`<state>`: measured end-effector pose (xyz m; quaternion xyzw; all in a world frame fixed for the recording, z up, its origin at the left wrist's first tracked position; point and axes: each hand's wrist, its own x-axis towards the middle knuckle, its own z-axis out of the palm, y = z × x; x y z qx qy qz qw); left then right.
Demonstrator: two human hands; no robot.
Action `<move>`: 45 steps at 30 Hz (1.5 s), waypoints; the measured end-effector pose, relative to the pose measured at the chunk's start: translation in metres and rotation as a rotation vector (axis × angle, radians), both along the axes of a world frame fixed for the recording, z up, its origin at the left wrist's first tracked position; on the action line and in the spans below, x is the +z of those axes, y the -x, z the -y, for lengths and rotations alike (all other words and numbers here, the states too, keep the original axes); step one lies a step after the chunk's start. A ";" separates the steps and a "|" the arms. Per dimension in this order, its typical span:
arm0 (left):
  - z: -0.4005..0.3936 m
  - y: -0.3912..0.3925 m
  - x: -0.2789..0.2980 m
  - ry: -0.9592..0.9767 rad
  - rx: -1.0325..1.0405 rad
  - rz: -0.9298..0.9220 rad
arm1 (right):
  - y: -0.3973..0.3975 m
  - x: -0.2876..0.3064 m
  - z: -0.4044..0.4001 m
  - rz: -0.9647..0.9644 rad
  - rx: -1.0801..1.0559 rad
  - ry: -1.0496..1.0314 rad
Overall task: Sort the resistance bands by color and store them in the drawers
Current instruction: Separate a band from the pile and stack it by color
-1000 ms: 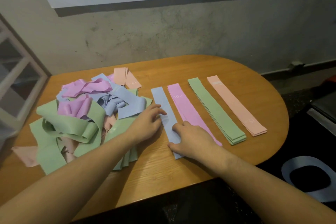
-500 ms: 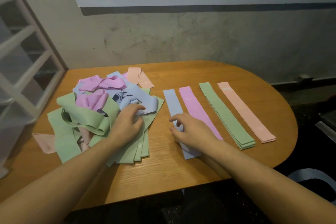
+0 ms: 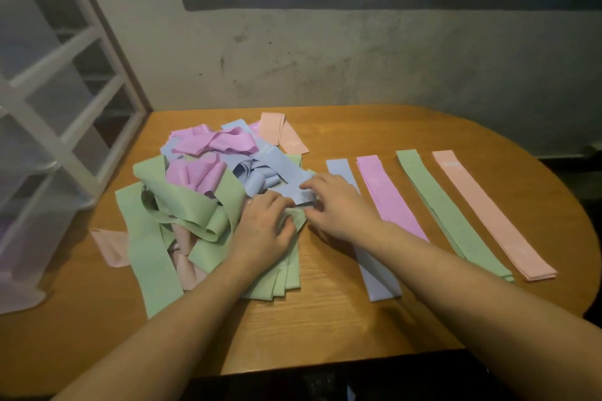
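Beside the left edge of the tabletop (image 3: 325, 329) stands the white drawer unit (image 3: 49, 146). I cannot tell whether any bands are stored in it already.

On the left half of the tabletop lies the unsorted heap (image 3: 202, 198): many green bands, some purple and blue ones on top, and a few peach ones at the far side and at the left border. This heap is large, so I judge that most of the sorting is not done.

My left hand (image 3: 264, 231) lies on the right border of the heap, its fingers curled down into the green bands. I cannot tell if they really grip one. Just beside it my right hand (image 3: 338, 205) reaches into the heap, and its fingers pinch the end of a loose blue band (image 3: 293, 184). I think this band will go to the blue row.

On the right half lie 4 sorted rows, side by side but apart: the blue row (image 3: 378, 277), partly under my right forearm, then the purple row (image 3: 387, 202), the green row (image 3: 446, 212) and the peach row (image 3: 488, 215) nearest the right edge. The green row shows several layers; the blue one looks thin.

Left to do, in my judgement: to finish the heap, then to put each row in a drawer.
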<state>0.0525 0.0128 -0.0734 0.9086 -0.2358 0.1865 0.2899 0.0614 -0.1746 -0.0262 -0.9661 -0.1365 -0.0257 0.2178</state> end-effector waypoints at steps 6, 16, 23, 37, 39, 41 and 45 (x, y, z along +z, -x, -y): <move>0.000 -0.001 -0.002 -0.038 0.016 -0.028 | -0.019 -0.008 -0.001 -0.035 0.016 0.190; -0.001 0.004 0.002 0.070 0.018 -0.011 | -0.017 -0.013 0.007 -0.054 -0.039 0.051; -0.001 0.007 0.008 0.199 -0.010 -0.104 | 0.002 -0.006 0.012 -0.007 0.095 0.004; -0.005 0.008 0.018 0.161 -0.211 -0.187 | 0.030 0.032 -0.006 -0.323 -0.093 -0.756; -0.004 0.006 0.018 0.205 -0.218 -0.212 | 0.031 0.036 -0.007 -0.339 -0.100 -0.761; -0.001 0.007 0.018 0.244 -0.198 -0.174 | 0.033 0.038 -0.007 -0.379 -0.116 -0.768; 0.002 0.013 0.022 0.200 -0.090 0.010 | 0.034 0.038 -0.002 -0.382 -0.164 -0.827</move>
